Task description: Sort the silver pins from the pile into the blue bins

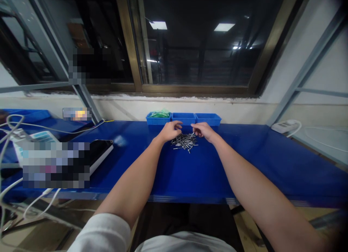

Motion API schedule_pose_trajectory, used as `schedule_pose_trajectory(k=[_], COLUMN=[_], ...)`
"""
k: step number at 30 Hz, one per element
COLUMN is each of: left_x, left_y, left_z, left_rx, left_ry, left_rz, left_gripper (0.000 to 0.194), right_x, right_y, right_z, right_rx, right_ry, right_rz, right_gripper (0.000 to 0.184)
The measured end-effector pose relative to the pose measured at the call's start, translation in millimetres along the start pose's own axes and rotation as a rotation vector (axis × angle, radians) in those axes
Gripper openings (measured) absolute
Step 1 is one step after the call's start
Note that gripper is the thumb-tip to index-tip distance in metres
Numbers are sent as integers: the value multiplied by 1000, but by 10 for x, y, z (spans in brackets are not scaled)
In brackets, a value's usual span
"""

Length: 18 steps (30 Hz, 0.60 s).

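Note:
A loose pile of thin silver metal pins (185, 141), which look like blind rivets, lies on the blue tabletop. At the pile's upper left edge is my left hand (170, 131), its fingers loosely bent and apart, with nothing visible in them. My right hand (203, 131) is closed in a pinch at the upper right of the pile. One slim metal pin (193, 133) shows at its fingertips. The small size of the pins hides their exact form.
Three blue bins stand in a row behind the pile; the left bin (152, 121) holds green plastic material. A dark-screened device (102, 148) and white cables lie on the left. A white power strip (284, 126) sits at the right, near a grey frame post (288, 91).

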<state>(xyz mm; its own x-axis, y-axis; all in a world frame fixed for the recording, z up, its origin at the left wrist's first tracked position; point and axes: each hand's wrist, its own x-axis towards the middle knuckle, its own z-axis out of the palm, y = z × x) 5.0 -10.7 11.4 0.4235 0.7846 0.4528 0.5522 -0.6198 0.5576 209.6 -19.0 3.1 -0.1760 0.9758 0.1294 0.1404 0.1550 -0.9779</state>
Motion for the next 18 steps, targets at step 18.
schedule_pose_trajectory(k=[18], left_x=[11], left_y=[-126], left_z=[-22], left_rx=[137], left_ry=[-54], left_rz=[-193], left_gripper=[50], right_x=[70], right_y=[71], right_z=[-448], right_rx=[124], right_ry=[454], right_rz=[36], right_gripper=[37])
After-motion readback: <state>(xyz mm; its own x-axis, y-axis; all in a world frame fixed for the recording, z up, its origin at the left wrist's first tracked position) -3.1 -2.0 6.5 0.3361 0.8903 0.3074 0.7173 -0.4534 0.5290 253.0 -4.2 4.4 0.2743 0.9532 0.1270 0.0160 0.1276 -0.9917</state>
